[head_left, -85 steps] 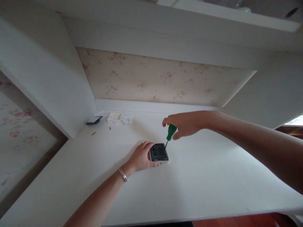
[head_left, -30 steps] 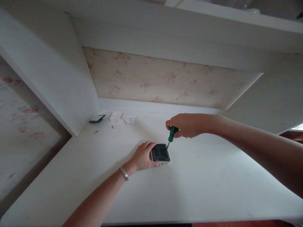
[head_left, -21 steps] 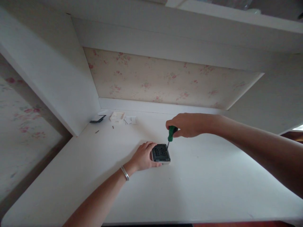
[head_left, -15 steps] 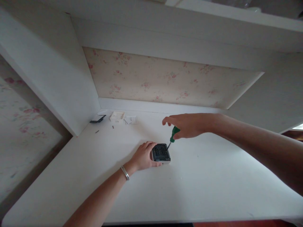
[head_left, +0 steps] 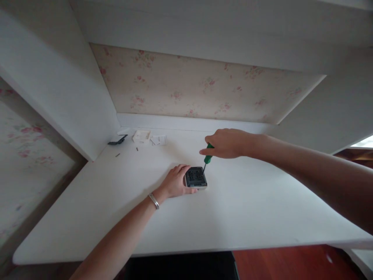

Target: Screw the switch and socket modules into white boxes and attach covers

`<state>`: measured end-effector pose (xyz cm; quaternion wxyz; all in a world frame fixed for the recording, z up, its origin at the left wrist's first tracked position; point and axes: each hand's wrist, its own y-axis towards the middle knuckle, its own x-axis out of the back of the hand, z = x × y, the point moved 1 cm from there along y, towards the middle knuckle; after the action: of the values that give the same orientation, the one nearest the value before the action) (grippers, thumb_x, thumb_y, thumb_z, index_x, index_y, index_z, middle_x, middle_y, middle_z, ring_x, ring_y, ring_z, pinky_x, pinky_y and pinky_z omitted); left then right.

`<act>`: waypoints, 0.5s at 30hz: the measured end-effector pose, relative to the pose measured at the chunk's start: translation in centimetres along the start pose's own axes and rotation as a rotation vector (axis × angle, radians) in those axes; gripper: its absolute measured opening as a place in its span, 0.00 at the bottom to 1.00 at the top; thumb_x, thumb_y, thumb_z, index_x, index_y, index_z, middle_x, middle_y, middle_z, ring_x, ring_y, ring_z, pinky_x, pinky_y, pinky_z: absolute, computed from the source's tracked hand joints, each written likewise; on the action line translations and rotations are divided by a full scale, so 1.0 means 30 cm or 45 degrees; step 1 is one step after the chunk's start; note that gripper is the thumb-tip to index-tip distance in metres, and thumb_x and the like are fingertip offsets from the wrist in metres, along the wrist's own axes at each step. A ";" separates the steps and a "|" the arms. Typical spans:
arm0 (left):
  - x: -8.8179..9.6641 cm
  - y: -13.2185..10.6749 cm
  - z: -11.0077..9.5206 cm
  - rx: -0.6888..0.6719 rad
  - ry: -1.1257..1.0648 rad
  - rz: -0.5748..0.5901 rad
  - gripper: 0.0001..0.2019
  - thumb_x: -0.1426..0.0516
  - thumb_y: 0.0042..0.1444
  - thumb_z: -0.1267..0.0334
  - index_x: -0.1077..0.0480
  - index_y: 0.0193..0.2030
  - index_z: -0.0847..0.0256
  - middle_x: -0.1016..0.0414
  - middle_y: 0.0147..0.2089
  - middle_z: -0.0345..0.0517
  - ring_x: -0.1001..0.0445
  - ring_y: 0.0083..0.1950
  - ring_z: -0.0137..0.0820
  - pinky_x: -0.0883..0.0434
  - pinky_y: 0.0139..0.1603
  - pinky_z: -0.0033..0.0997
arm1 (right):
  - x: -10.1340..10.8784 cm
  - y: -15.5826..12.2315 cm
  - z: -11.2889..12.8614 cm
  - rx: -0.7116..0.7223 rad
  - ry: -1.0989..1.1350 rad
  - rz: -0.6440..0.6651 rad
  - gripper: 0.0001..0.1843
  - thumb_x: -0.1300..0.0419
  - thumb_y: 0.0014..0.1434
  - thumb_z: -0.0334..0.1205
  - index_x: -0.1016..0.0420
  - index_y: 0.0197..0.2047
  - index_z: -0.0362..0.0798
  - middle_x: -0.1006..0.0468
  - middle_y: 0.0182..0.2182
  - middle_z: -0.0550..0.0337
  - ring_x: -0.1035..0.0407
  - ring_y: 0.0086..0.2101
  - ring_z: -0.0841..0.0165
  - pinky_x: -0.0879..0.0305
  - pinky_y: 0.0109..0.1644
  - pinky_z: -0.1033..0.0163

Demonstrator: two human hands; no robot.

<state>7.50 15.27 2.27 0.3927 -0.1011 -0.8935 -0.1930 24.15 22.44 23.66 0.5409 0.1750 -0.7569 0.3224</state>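
Observation:
A small square dark grey switch module (head_left: 196,177) with a pale rim lies on the white desk (head_left: 233,210). My left hand (head_left: 175,182) grips its left side, fingers curled round the edge, a silver bracelet on the wrist. My right hand (head_left: 225,143) is closed on a green-handled screwdriver (head_left: 208,156), held nearly upright. The screwdriver's tip rests on the module's upper right corner.
At the desk's back left lie white plastic cover pieces (head_left: 142,136), smaller white parts (head_left: 159,140), a black piece (head_left: 117,140) and loose screws (head_left: 117,154). White panels flank the desk, floral wallpaper (head_left: 189,85) is behind, a shelf overhead.
The view has tilted down a little. My right hand's fingers opened briefly and closed again round the screwdriver handle, tip staying on the module. My left hand has kept its grip.

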 end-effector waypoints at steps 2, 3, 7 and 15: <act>-0.004 0.000 -0.001 -0.001 0.030 0.005 0.44 0.35 0.38 0.42 0.43 0.61 0.53 0.38 0.57 0.50 0.38 0.57 0.46 0.40 0.58 0.45 | -0.007 0.001 -0.001 -0.049 0.034 0.007 0.34 0.54 0.56 0.66 0.29 0.48 0.45 0.23 0.35 0.43 0.29 0.34 0.54 0.41 0.32 0.57; -0.007 -0.001 -0.001 0.002 0.043 0.009 0.44 0.35 0.39 0.41 0.42 0.62 0.53 0.38 0.56 0.50 0.37 0.56 0.46 0.40 0.58 0.46 | -0.011 -0.001 -0.002 -0.003 0.121 0.042 0.34 0.53 0.56 0.65 0.33 0.53 0.46 0.23 0.36 0.45 0.29 0.33 0.56 0.40 0.32 0.58; -0.020 -0.002 0.002 0.022 0.086 0.015 0.41 0.37 0.41 0.40 0.40 0.61 0.51 0.37 0.53 0.49 0.36 0.52 0.43 0.39 0.56 0.45 | -0.020 -0.018 0.006 0.249 0.316 0.064 0.28 0.48 0.58 0.56 0.40 0.58 0.52 0.23 0.42 0.51 0.29 0.34 0.62 0.40 0.34 0.61; -0.034 -0.001 0.005 0.002 0.099 -0.042 0.39 0.36 0.41 0.41 0.37 0.60 0.53 0.37 0.51 0.49 0.36 0.52 0.43 0.39 0.57 0.45 | -0.015 -0.023 0.019 -0.169 0.001 -0.125 0.36 0.57 0.57 0.67 0.28 0.46 0.45 0.24 0.41 0.40 0.30 0.41 0.49 0.40 0.39 0.53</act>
<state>8.09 15.28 1.42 0.4240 -0.0786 -0.8792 -0.2024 24.33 21.53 23.33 0.5667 0.1754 -0.7669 0.2449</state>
